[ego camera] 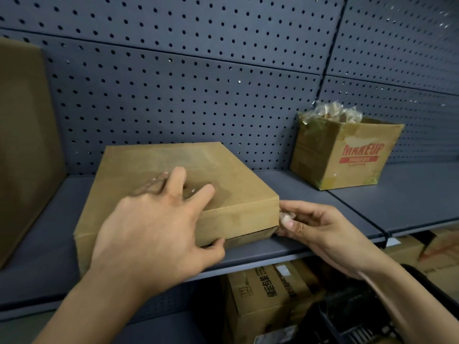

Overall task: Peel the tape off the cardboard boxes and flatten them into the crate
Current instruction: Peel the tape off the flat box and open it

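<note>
Left hand [154, 227] lies spread on box [173, 160]; right hand [315, 229] pinches tape [286, 216] at corner.

Two bare hands on bare forearms, uncovered as far as the picture's lower edge. The left hand [154, 234], over the near left part of the flat cardboard box [173, 165], shows knuckles and tendons plainly across its back. The right hand [320, 227], at the box's near right corner, has short, trimmed nails; its forearm is blurred.

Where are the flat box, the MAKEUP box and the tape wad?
flat box [198, 158]: head view, bare top face.
MAKEUP box [360, 167]: head view, printed front side.
tape wad [286, 216]: head view, clear clump beside the flat box's corner.
</note>
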